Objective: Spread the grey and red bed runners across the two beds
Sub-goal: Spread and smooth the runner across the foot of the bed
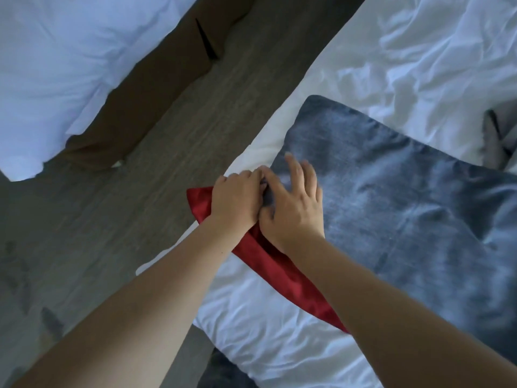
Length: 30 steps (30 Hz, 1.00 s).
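Step in hand: opening out the runners on the near bed (pixel 419 51); judged early, neither runner is spread yet. Grey runner (pixel 405 197) lies as a bunched slab on the white duvet near the bed's edge, one corner pointing toward the floor (pixel 218 88) between the beds. Red runner (pixel 279 264) shows as a narrow folded strip running out from under the grey one along its near edge, its end poking just past the mattress side. My left hand (pixel 237 201) has its fingers curled over the grey corner, and reads as gripping that corner; whether it also catches the red layer beneath I cannot tell. My right hand (pixel 293 211) touches the left, fingers straight and fanned, lying flat on the grey pile. The thumb is hidden against the left hand, so I cannot say whether it nips the edge. Far bed (pixel 56 65) sits well apart across the floor, white cover only, no runner on it in view. Next move, as I judge it: separate grey from red at this corner, keep hold of one layer, and draw it out across the width of the bed. The red cloth looks slick and may slide off the edge if released.
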Motion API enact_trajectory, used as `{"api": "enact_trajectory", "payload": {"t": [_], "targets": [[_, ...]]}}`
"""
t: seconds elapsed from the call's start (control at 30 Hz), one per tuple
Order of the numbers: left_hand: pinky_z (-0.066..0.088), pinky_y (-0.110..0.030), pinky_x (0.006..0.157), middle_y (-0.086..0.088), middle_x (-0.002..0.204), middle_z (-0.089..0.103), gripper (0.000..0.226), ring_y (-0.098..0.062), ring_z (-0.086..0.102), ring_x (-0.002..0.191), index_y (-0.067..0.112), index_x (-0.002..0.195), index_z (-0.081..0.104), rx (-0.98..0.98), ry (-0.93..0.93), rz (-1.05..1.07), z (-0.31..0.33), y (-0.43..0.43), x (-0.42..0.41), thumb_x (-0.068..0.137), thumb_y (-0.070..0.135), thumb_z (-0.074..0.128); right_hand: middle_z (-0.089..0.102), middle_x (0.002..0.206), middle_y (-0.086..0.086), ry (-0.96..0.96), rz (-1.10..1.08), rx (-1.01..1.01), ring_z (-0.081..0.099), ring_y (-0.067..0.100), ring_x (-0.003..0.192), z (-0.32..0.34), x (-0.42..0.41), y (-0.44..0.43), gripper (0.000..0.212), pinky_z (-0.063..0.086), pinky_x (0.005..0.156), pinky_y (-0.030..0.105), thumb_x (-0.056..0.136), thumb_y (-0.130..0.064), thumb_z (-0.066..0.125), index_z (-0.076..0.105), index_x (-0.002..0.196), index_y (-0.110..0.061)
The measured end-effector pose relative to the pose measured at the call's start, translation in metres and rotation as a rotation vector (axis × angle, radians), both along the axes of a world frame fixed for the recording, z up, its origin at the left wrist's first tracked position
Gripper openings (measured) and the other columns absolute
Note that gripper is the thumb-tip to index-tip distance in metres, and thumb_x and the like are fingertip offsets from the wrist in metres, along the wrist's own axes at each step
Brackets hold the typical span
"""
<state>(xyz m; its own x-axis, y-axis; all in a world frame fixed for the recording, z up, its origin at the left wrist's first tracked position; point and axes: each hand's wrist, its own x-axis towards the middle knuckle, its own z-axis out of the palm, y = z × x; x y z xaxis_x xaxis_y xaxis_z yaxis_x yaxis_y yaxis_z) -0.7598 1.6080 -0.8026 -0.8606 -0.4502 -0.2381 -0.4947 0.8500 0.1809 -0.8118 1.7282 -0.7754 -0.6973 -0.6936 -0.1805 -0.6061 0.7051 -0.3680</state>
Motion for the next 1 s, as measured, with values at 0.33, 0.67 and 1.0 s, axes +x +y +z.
{"api": "enact_trajectory", "payload": {"t": [0.33,0.67,1.0], "targets": [[0.051,-0.038,0.069,0.002,0.107,0.059,0.024,-0.023,0.059,0.101,0.020,0.113,0.066,0.168,-0.058,-0.114,0.008,-0.041,0.019,0.091,0.013,0.057,0.052,0.131,0.009,0.135,0.438,0.685,0.031,0.037,0.135,-0.005,-0.075,-0.063,0.051,0.008,0.118,0.053,0.090,-0.049,0.044,0.049,0.134,-0.024],[0.047,-0.040,0.063,-0.003,0.097,0.062,0.033,-0.024,0.060,0.082,0.012,0.103,0.065,-0.010,0.491,0.449,0.046,-0.096,0.072,0.078,-0.005,0.052,0.061,0.093,0.006,0.356,0.300,-0.189,0.054,0.032,0.088,0.011,-0.046,-0.105,0.016,0.040,0.077,0.041,0.072,-0.011,0.061,0.068,0.086,-0.016],[0.036,-0.044,0.107,0.001,0.152,0.043,0.050,-0.024,0.040,0.139,0.032,0.149,0.044,0.105,0.060,0.074,-0.006,-0.076,0.052,0.100,0.039,0.050,0.074,0.091,0.005,0.228,0.221,0.305,0.062,0.030,0.102,-0.028,-0.019,-0.084,0.059,0.040,0.089,0.042,0.097,-0.056,0.039,0.039,0.147,-0.024]]}}
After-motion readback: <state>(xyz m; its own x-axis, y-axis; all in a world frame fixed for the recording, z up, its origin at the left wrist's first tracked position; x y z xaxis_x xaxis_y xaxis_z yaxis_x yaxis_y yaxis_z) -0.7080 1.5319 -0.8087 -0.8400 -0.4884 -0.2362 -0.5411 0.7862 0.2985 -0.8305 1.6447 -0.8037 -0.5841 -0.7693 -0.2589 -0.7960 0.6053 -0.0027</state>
